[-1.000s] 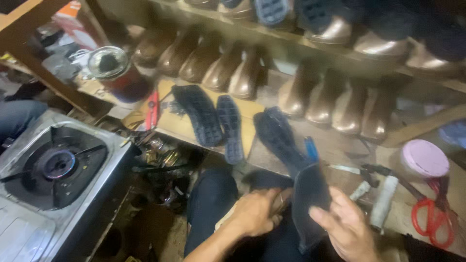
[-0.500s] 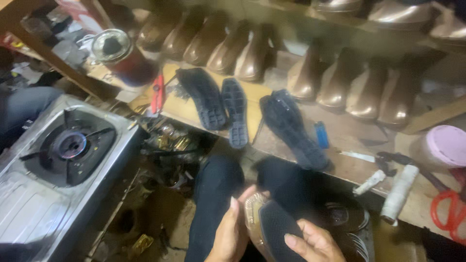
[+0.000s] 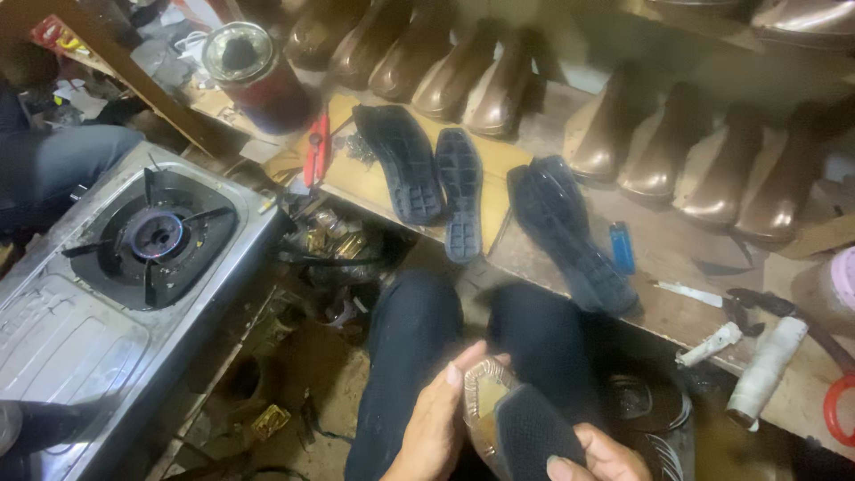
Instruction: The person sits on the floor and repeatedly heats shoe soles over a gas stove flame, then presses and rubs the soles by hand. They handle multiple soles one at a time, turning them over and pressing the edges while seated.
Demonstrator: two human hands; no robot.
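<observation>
At the bottom edge, over my knees, my left hand (image 3: 438, 419) cups the heel end of a tan shoe (image 3: 484, 403) turned bottom up. My right hand (image 3: 598, 460) presses a black rubber sole (image 3: 533, 435) onto that shoe, thumb on the sole's edge. Both hands are partly cut off by the frame. Three more black soles (image 3: 403, 160) lie tread up on the wooden bench (image 3: 663, 240) ahead.
A gas stove (image 3: 134, 267) with a lit burner stands at left. A tin can (image 3: 254, 73), red pliers (image 3: 315, 147), a blue lighter (image 3: 622, 247), a white roll (image 3: 766, 370) and rows of brown shoe lasts (image 3: 463, 80) crowd the bench. Another person's leg (image 3: 53, 160) is at far left.
My hands and the shoe have dropped lower in view, toward my lap. The black sole, earlier held upright, now lies against the shoe bottom. The view shifted down and left.
</observation>
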